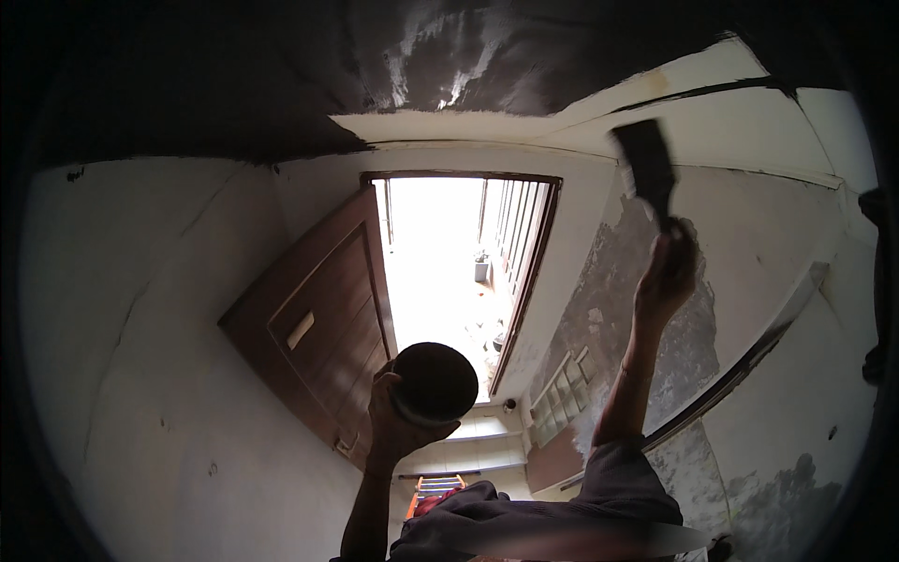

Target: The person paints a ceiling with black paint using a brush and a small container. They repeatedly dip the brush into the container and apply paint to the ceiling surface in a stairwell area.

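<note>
My right hand (670, 262) grips the handle of a wide, dark paint brush (644, 159), raised up to the right, just below the ceiling (571, 122), which is part black and part off-white with ragged edges between. My left hand (403, 426) is closed round a round dark container (433, 379), held lower, in front of the doorway; I cannot make out what is inside it.
An open brown wooden door (328, 300) stands left of a bright doorway (431, 244). Cracked white walls (150, 328) surround me, with grey patches (646, 337) on the right one. An orange ladder (417, 496) shows low down, near some tiled steps (487, 454).
</note>
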`<state>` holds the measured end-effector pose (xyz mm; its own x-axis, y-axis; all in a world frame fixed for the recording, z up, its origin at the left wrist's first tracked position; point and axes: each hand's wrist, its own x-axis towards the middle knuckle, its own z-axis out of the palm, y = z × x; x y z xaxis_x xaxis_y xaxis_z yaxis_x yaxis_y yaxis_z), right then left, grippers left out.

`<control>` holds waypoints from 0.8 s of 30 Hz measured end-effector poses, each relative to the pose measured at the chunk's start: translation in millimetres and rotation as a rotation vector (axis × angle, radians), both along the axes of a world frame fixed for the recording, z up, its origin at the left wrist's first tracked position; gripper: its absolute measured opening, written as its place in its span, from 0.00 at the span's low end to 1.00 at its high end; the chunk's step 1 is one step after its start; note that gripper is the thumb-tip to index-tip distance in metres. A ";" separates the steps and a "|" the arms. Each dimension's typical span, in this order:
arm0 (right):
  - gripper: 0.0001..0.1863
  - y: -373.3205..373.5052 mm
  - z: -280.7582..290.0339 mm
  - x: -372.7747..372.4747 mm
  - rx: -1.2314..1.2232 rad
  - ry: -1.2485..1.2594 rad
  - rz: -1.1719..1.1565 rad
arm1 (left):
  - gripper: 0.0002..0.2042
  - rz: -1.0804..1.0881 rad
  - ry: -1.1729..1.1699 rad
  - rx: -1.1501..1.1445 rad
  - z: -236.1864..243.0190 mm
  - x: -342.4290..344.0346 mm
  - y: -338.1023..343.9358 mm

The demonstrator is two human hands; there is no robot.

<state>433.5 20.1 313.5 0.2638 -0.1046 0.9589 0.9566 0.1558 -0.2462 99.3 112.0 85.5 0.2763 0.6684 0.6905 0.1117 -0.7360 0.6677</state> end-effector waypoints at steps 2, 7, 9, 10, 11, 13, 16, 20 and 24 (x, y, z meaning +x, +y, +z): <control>0.18 4.9 23.4 12.9 0.129 0.076 -0.021 | 0.53 0.022 0.014 0.006 -1.6 -0.3 -2.2; 0.19 23.2 76.3 36.2 0.325 0.028 0.000 | 0.54 -0.040 -0.004 -0.045 -10.0 2.5 -1.0; 0.20 40.3 95.1 43.3 0.392 0.020 0.071 | 0.54 -0.026 -0.019 -0.017 -12.2 2.2 -2.1; 0.20 50.0 101.8 46.2 0.408 0.037 0.042 | 0.54 -0.026 -0.034 0.009 -12.6 1.6 -3.6; 0.20 60.0 107.6 49.5 0.426 0.024 0.005 | 0.53 -0.011 -0.013 0.001 -12.6 0.8 -5.7; 0.17 83.0 116.0 56.5 0.420 0.161 -0.023 | 0.52 0.012 0.008 -0.027 -11.6 -0.3 -9.3; 0.14 118.7 112.0 68.2 0.364 0.193 -0.067 | 0.51 -0.080 -0.019 -0.112 -9.0 -1.2 -9.6; 0.13 150.9 76.6 86.3 0.152 0.249 -0.055 | 0.51 -0.030 -0.001 -0.035 -9.1 -4.0 -8.7; 0.14 156.1 35.2 92.3 0.075 0.291 -0.040 | 0.50 -0.037 0.004 -0.042 -12.3 -8.1 -10.3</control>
<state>525.8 176.2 348.7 0.5207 -0.1880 0.8328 0.8533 0.1478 -0.5001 91.2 101.8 73.2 0.3041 0.6858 0.6613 0.0874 -0.7113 0.6974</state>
